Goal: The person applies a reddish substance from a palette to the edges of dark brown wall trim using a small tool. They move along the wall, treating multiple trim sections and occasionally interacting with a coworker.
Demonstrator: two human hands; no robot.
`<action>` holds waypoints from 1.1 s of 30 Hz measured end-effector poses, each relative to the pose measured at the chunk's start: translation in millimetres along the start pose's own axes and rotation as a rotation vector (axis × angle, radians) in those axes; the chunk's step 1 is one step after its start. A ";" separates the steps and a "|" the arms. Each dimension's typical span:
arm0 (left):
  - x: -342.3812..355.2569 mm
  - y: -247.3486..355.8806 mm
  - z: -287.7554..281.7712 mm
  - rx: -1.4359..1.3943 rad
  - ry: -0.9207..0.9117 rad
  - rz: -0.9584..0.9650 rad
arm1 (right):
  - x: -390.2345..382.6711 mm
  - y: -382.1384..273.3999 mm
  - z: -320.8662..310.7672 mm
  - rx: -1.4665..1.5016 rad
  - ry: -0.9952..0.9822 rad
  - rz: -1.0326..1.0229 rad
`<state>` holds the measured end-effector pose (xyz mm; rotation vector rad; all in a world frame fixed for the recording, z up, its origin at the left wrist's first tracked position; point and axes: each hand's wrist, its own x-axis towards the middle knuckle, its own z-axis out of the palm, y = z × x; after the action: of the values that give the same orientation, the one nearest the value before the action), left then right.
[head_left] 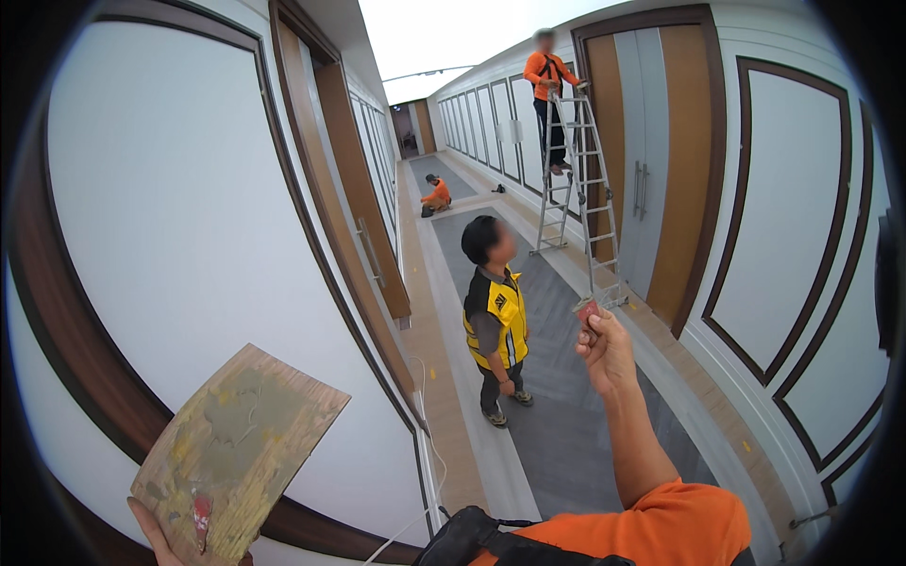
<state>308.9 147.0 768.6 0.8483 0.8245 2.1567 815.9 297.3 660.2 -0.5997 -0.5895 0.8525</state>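
At the lower left my left hand (151, 530) grips a wooden board (307, 401) by its lower edge. Grey-green putty (236, 410) is smeared over the upper face of the board. Near its lower end lies a small red scraper (201, 514), marked with putty. My right hand (609, 351), raised at right of centre, is closed around a red putty knife (587, 309). Its blade end carries some grey residue. The knife is held up in the air, apart from the board and the walls.
A person in a yellow vest (495, 316) stands in the corridor ahead. Beyond, another in orange stands on an aluminium stepladder (587, 179) by double doors (642, 160). Farther off, a person (436, 193) crouches. A white cable (436, 453) runs along the left floor edge.
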 end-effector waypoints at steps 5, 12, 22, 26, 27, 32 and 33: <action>4.4 1.0 -7.4 0.190 -0.052 0.051 | -1.7 -9.4 3.0 -0.009 0.024 -0.010; -9.8 -6.8 -33.0 0.783 0.025 0.530 | -52.0 17.0 7.7 -0.050 -0.334 0.304; -21.9 12.9 -65.0 1.168 -0.057 0.552 | -167.1 113.4 -23.7 0.188 -0.484 1.056; -5.7 -17.5 -55.4 1.114 -0.093 0.620 | -129.5 123.5 -30.7 0.237 -0.442 0.974; -2.5 -28.0 -71.1 1.002 -0.058 0.579 | -132.5 135.3 -32.6 0.229 -0.420 0.934; -2.2 -27.6 -63.3 0.230 -0.102 0.153 | -112.3 119.3 -10.0 0.194 -0.368 0.749; -4.5 -26.9 -56.0 0.046 -0.117 0.012 | -99.1 101.9 2.9 0.180 -0.383 0.699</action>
<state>278.8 142.0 714.2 0.9948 0.8142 2.0837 710.4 269.6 569.1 -0.4794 -0.6451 1.6859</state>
